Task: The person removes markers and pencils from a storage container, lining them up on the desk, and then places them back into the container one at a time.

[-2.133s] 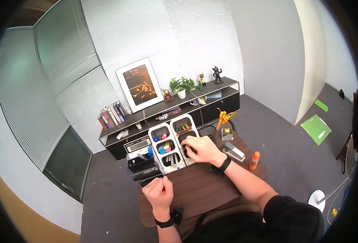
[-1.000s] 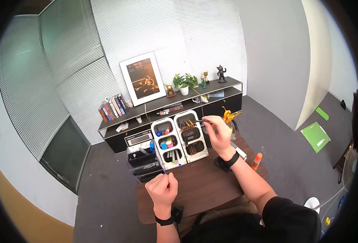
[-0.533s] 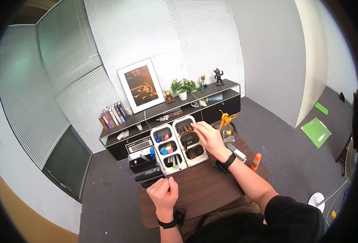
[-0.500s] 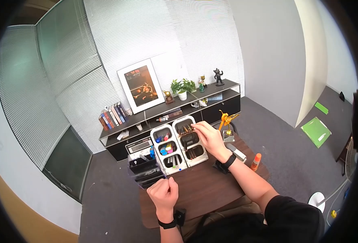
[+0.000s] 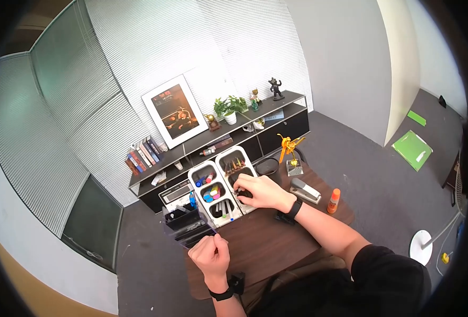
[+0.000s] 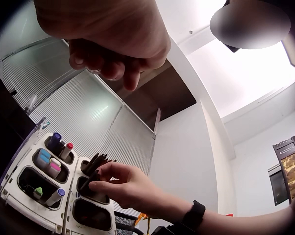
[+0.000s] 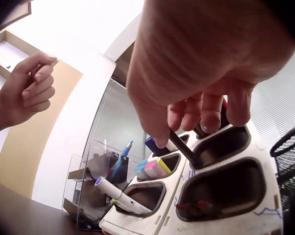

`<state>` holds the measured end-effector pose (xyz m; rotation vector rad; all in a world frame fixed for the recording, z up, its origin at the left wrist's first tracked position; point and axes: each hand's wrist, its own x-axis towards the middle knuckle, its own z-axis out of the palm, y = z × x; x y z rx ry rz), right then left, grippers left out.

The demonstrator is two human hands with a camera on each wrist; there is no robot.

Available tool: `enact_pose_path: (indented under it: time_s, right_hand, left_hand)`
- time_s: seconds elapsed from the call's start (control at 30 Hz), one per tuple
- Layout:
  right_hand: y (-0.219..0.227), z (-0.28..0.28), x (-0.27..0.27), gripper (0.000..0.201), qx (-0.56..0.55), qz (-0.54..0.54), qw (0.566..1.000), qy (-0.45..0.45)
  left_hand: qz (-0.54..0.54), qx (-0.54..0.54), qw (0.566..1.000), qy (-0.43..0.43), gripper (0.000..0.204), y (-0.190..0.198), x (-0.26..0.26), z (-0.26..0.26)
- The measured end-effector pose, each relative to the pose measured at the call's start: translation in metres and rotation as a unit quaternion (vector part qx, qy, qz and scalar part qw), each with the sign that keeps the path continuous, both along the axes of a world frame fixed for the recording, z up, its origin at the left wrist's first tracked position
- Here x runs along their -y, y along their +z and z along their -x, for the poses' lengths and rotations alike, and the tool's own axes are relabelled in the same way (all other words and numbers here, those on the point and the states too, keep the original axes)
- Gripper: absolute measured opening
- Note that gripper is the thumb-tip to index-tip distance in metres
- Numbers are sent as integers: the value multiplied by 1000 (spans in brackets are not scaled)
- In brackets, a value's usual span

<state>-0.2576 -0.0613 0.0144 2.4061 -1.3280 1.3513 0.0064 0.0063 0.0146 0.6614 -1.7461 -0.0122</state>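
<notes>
My right hand reaches over the right white organizer. Between thumb and fingers it pinches a dark pencil, whose lower end goes into the middle compartment. Several pencils stand in the back compartment, their points showing in the left wrist view. Dark sticks with red ends lie in the front compartment. My left hand is held above the near table side, fingers curled into the palm with nothing in them. Beside it stands the left organizer with markers, highlighters and white pens.
A clear and black desk holder stands left of the organizers. To the right are a stapler, an orange glue bottle, a yellow figure on a clear base and a black mesh holder. A low shelf lies beyond the table.
My right hand held a dark pencil right of the organizer, then came over the back compartment. Now it is lower, at the middle compartment. My left hand stays curled in about the same place.
</notes>
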Motion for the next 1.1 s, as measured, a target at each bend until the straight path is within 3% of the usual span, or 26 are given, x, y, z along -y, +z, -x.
enact_pose_path:
  time_s: [0.23,0.37,0.5,0.63,0.7,0.9,0.97,1.1]
  right_hand:
    - [5,3,-1,16,-9,21,1000,-9]
    - [8,1,-1,19,33,130,991,-19]
    - [17,-3,-16,27,206,247,947,-12]
    - [25,0,-22,30,223,338,914,-31]
    - [27,1,-25,29,242,365,898,-39]
    - [26,2,-23,30,265,333,904,-24]
    - [27,4,-18,30,200,329,923,-23]
    - [24,1,-10,31,186,290,938,-37]
  left_hand:
    - [3,-6,1000,-11,34,1,0,3]
    - [-2,-5,1000,-7,33,0,-1,4]
    - [6,-15,1000,-2,39,-8,5,4]
    - [13,-19,1000,5,43,-9,6,5]
    - [-4,21,1000,-2,34,-8,3,2]
    - [9,26,1000,1,36,-3,2,4]
    - [21,23,999,-5,36,-3,3,5]
    - [14,19,1000,-6,37,-4,2,5]
